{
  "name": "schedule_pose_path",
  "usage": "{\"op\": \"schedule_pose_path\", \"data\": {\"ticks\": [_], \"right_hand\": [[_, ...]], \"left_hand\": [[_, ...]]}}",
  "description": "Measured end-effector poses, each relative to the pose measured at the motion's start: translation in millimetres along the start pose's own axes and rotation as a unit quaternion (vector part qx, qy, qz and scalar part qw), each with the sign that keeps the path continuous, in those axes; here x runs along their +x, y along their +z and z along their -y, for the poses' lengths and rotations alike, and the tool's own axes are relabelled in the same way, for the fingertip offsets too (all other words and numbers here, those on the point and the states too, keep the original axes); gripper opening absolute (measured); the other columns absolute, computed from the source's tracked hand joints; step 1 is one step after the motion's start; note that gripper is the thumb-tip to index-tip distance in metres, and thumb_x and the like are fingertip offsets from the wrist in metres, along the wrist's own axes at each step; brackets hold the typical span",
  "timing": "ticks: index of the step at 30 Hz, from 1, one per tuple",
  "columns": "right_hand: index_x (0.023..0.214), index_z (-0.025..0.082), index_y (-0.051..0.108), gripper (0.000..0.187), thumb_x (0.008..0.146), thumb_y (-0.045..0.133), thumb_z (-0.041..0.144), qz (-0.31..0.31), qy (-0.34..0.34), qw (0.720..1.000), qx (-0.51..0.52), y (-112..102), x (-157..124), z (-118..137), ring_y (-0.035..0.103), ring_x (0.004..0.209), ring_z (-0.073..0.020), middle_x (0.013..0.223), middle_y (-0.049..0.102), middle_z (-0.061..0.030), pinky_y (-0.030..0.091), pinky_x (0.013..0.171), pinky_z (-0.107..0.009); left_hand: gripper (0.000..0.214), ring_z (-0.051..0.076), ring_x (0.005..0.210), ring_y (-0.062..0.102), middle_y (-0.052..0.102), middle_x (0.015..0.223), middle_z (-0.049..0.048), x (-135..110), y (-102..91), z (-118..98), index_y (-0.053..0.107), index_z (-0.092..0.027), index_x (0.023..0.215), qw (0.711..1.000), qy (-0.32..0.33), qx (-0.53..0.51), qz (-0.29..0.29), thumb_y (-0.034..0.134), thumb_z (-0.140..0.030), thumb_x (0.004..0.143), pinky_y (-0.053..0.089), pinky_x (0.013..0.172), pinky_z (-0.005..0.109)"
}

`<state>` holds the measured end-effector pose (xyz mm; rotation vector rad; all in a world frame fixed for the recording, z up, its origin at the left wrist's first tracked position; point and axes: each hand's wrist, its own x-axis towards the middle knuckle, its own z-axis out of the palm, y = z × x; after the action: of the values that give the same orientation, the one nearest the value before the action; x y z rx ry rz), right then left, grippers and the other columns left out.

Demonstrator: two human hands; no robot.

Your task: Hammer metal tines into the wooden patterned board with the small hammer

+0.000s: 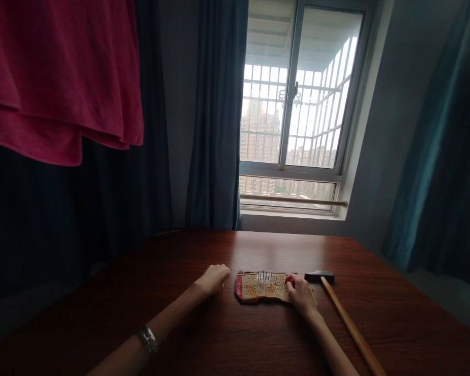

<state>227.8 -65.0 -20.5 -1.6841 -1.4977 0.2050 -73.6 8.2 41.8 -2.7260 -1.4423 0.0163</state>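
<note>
A worn board [248, 288], pale and dotted with many small holes, lies flat on the table; its left end is red. Several thin metal nails [265, 275] stand upright in a row near its far edge. My right hand [301, 293] rests over the board's right end with its fingers curled together; what they may hold is hidden. Left of the board and apart from it, my left hand [214, 278] lies on the table, loosely closed, its inside out of sight. Just right of my right hand lies a hammer [342, 310] with a black head and a long wooden handle.
The brown wooden table [172, 334] reaches back to the wall below a barred window [292, 104]. Dark blue curtains [219, 115] hang beside it. A pink cloth [62, 78] hangs at upper left. The hammer's handle runs toward the table's near right side.
</note>
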Motion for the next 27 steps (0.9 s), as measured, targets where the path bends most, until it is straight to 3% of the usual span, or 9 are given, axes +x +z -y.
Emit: {"op": "schedule_pose_path", "data": {"ticks": [3,7,11,15,21,25,27], "right_hand": [[0.070,0.021,0.062,0.018,0.072,0.044,0.023,-0.014,0.001,0.999,0.040,-4,1,4,0.056,0.070,-0.0193,0.076,0.063,-0.0057,0.040,0.070,-0.030],[0.078,0.019,0.063,0.019,0.072,0.046,0.027,-0.023,0.001,0.992,0.121,-10,0,18,0.054,0.069,-0.0181,0.076,0.061,-0.0049,0.041,0.067,-0.030],[0.074,0.018,0.064,0.019,0.069,0.049,0.028,0.051,0.020,0.971,0.233,-10,-6,37,0.045,0.048,-0.0119,0.056,0.052,0.0015,0.036,0.045,-0.024],[0.076,0.017,0.063,0.021,0.070,0.048,0.030,0.115,0.054,0.934,0.335,-4,-14,51,0.035,0.038,-0.0071,0.051,0.044,0.0052,0.027,0.035,-0.021],[0.073,0.020,0.059,0.030,0.074,0.047,0.047,0.203,0.129,0.860,0.451,11,-17,57,0.043,0.041,-0.0088,0.058,0.054,0.0012,0.030,0.036,-0.021],[0.073,0.024,0.057,0.024,0.072,0.054,0.048,0.215,0.205,0.786,0.542,18,-18,53,0.049,0.045,-0.0104,0.055,0.054,0.0033,0.034,0.040,-0.021],[0.072,0.024,0.057,0.022,0.070,0.058,0.046,0.211,0.231,0.766,0.561,18,-18,51,0.051,0.047,-0.0104,0.055,0.055,0.0042,0.036,0.043,-0.021]], "left_hand": [[0.016,0.024,0.083,0.061,0.062,0.089,0.0121,7,-4.2,-8,0.061,-0.013,0.082,0.999,0.038,0.008,-0.025,0.048,-0.010,0.073,0.047,0.073,0.032],[0.013,0.021,0.081,0.059,0.059,0.091,0.0106,12,-9.4,-29,0.056,-0.013,0.088,0.986,0.136,0.018,-0.092,0.045,-0.014,0.081,0.048,0.067,0.028],[0.016,0.019,0.082,0.055,0.055,0.089,0.0104,11,-14.4,-53,0.053,-0.013,0.089,0.962,0.227,0.041,-0.147,0.038,-0.009,0.085,0.048,0.065,0.026],[0.021,0.018,0.082,0.052,0.053,0.092,0.0098,9,-21.6,-73,0.052,-0.015,0.092,0.942,0.274,0.025,-0.191,0.031,-0.011,0.088,0.048,0.066,0.026],[0.021,0.020,0.090,0.051,0.053,0.098,0.0096,7,-26.8,-97,0.050,-0.017,0.100,0.920,0.333,-0.070,-0.193,0.033,-0.019,0.090,0.047,0.075,0.029],[0.022,0.020,0.091,0.052,0.055,0.097,0.0096,10,-20.7,-108,0.053,-0.018,0.095,0.911,0.352,-0.120,-0.177,0.032,-0.020,0.090,0.047,0.077,0.030],[0.020,0.020,0.090,0.053,0.056,0.094,0.0088,12,-16.8,-110,0.054,-0.019,0.090,0.913,0.338,-0.139,-0.182,0.035,-0.022,0.089,0.047,0.076,0.029]]}}
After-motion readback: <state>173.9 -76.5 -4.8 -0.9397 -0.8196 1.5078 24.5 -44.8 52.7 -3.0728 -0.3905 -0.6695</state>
